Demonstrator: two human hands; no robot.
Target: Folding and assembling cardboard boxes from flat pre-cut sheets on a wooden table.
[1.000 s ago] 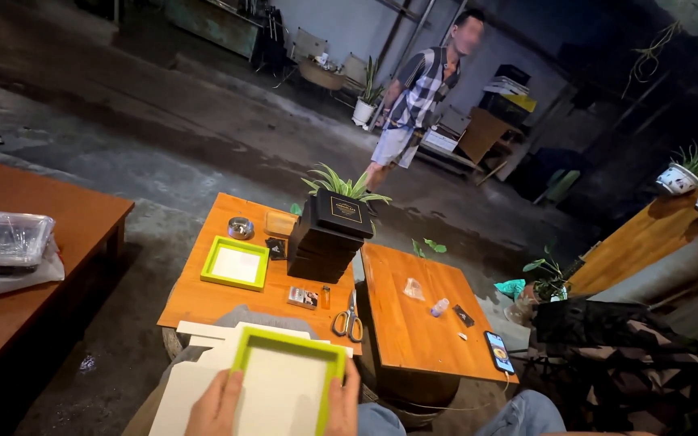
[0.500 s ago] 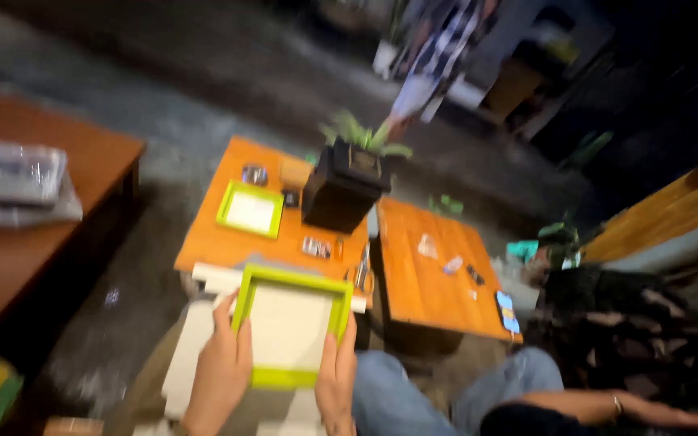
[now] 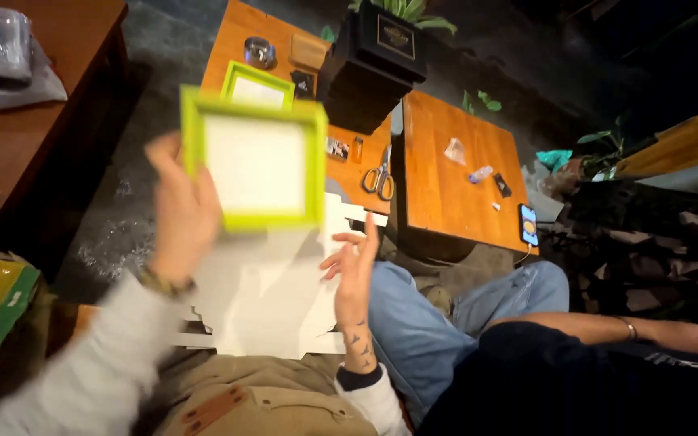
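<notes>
My left hand (image 3: 181, 211) grips the left edge of a lime-green picture frame (image 3: 254, 161) with a white centre, lifted and blurred in front of me. Just right of the frame's lower corner, my right hand (image 3: 352, 266) is off it, fingers spread, holding nothing. Under both hands, white cut card pieces (image 3: 268, 299) lie on my lap. A second, smaller green frame (image 3: 258, 85) rests on the orange table (image 3: 446, 186) beyond.
Scissors (image 3: 380, 179), a black planter box with a plant (image 3: 373, 60), small packets and a phone (image 3: 528, 224) are on the orange tables. Another person's arm with a bracelet (image 3: 624, 327) and jeans sit at my right. A brown table stands at left.
The view dropped toward my lap. The green frame rose and tilted in my left hand, and my right hand came off its right edge and opened.
</notes>
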